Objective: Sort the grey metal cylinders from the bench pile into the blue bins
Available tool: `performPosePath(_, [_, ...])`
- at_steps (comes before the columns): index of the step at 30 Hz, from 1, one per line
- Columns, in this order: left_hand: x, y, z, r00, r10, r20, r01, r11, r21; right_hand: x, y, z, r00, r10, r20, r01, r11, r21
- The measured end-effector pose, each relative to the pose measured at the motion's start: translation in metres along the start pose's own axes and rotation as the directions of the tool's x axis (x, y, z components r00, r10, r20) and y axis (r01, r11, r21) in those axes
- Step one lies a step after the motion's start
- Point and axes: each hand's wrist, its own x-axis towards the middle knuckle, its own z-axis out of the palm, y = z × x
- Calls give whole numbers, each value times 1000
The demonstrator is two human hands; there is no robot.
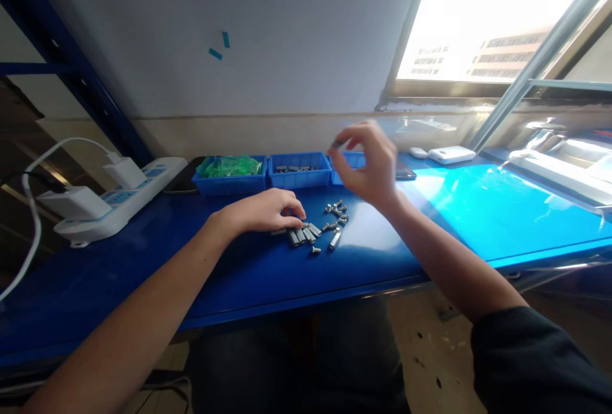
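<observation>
My left hand point(280, 210) rests low over the table at the left side of a small pile of metal hex spacers point(301, 233). Its thumb and forefinger curl together at the pile, and what lies between the tips is hidden. Raised above the right-hand blue bin, my right hand point(367, 162) is slightly blurred and pinches a small dark metal piece point(336, 145); its exact kind is unclear. Several short screws point(339, 210) lie loose on the table between the hands. Nearer to me are a single screw point(316, 250) and a spacer standing apart point(335, 239).
Along the wall sit a blue bin of green plastic bags point(229, 168), a middle bin point(300, 178) of metal parts, and another blue bin point(338, 178) partly behind my right hand. A white power strip point(119, 203) with plugged-in chargers is at left. White devices point(451, 155) lie at right.
</observation>
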Motion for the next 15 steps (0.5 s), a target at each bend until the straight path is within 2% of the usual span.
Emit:
performPosePath(1, [1, 1, 1, 1000, 8, 6, -8, 1000, 2, 7, 2, -2, 976, 25, -216, -30, 999, -21])
performPosePath(2, [2, 3, 2, 1000, 12, 7, -12, 1000, 6, 12, 5, -3, 927, 48, -372, -65, 997, -32])
performPosePath(3, [3, 3, 4, 1000, 13, 3, -13, 1000, 13, 16, 9, -2, 892, 71, -446, -98, 994, -38])
performPosePath(4, [4, 3, 6, 1000, 14, -4, -14, 1000, 26, 17, 12, 2, 898, 92, -431, -124, 991, -47])
performPosePath(5, [6, 2, 7, 1000, 15, -15, -14, 999, 44, 15, 16, 7, 937, 114, -332, -143, 987, -66])
performPosePath(6, [6, 1, 9, 999, 10, -34, -8, 998, 65, 12, 19, 14, 977, 139, -164, -156, 983, -95])
performPosePath(7, [7, 0, 10, 998, -4, -56, 9, 996, 87, 6, 21, 20, 986, 161, 28, -156, 979, -129])
performPosePath(8, [6, -1, 11, 996, -24, -81, 33, 994, 104, 0, 22, 25, 966, 185, 182, -157, 975, -156])
performPosePath(9, [5, -2, 11, 993, -45, -109, 58, 992, 114, -5, 22, 29, 937, 212, 279, -167, 970, -178])
performPosePath(12, [1, -2, 1, 969, -42, -245, 70, 992, 107, -14, 14, 27, 879, 290, 379, -231, 954, -193])
performPosePath(13, [1, -1, -5, 944, -15, -330, 55, 992, 111, -14, 10, 22, 859, 290, 422, -237, 956, -174])
performPosePath(14, [2, 0, -12, 900, 16, -437, 44, 991, 126, -13, 5, 17, 830, 266, 491, -226, 964, -140])
performPosePath(15, [4, 1, -20, 833, 43, -551, 48, 988, 149, -11, 1, 13, 783, 219, 582, -203, 975, -94])
